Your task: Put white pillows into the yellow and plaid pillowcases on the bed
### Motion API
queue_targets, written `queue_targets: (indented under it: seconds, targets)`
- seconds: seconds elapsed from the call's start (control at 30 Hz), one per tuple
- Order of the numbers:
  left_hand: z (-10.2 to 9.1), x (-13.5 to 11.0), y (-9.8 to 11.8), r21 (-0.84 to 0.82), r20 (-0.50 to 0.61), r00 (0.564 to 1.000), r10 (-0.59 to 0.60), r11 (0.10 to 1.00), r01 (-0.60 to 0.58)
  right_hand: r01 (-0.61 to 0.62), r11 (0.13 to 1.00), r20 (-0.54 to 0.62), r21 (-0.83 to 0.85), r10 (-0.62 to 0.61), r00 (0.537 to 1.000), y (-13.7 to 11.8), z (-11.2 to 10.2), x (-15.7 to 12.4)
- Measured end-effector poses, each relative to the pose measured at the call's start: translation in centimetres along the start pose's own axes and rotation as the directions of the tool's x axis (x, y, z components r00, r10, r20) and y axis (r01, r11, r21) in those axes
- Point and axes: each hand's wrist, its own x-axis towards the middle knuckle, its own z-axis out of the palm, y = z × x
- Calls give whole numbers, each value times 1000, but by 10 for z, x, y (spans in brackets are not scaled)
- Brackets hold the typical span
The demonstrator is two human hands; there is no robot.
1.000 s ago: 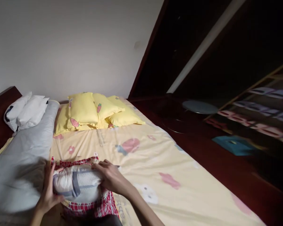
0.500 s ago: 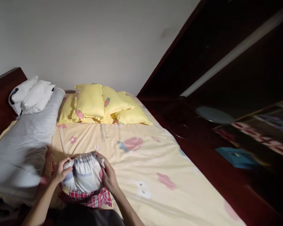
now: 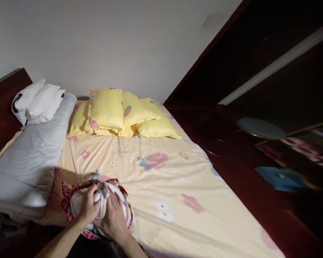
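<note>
Where the dark wooden headboard (image 3: pixel 4 107) meets the wall, white cushions (image 3: pixel 44 104) stand tilted on the far end of a long grey pillow (image 3: pixel 33 157), which lies along the head of the bed and probably props them. Right of it, a red plaid cloth (image 3: pixel 66 195) rings a white padded bundle (image 3: pixel 103 206) near the bed's close edge; the cloth rises around the bundle on several sides, perhaps as a wrap or cover that contains its bulk. The person's left hand (image 3: pixel 90 206) pinches a tuft of the bundle's white fabric between thumb and fingers, a grip that seems chosen to keep the loose folds bunched. The right hand (image 3: pixel 114 215) lies against the other side of that tuft, fingers bent over it and thumb stretched out below; whether this grip closes firmly on fabric I cannot tell. Working from both sides presumably stops the soft bundle slipping. Beyond, yellow carrot-print pillows (image 3: pixel 106 107) lean on one another by the wall, likely heaped there to leave working room on the printed bed sheet (image 3: pixel 177 179). Farther right, off the bed, stand a round grey disc (image 3: pixel 261 128), perhaps a stool top, and a flat blue object (image 3: pixel 280 178), too blurred to name.
</note>
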Motion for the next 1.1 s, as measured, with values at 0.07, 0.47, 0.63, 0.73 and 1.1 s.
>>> queue_targets:
  seconds: [0.07, 0.47, 0.63, 0.73, 1.1]
  targets:
    - [2, -8, -6, 41, 0, 999, -46, 998, 46, -23, 1000, -40, 16, 23, 999, -5, 6, -10]
    - [-23, -32, -18, 112, 135, 990, 32, 993, -47, -79, 994, -68, 71, 83, 994, -17, 33, -29]
    - [-17, -24, -47, 246, 88, 993, 81, 964, -101, -206, 974, -65, -98, 201, 978, -32, 29, -29]
    - [-15, -22, -49, 227, 139, 990, 5, 973, -37, -216, 965, -48, -149, 211, 976, -48, 28, -35]
    - [-36, -37, -1, 36, 389, 921, 18, 999, -35, -245, 967, -256, -72, 220, 941, -32, 39, -69]
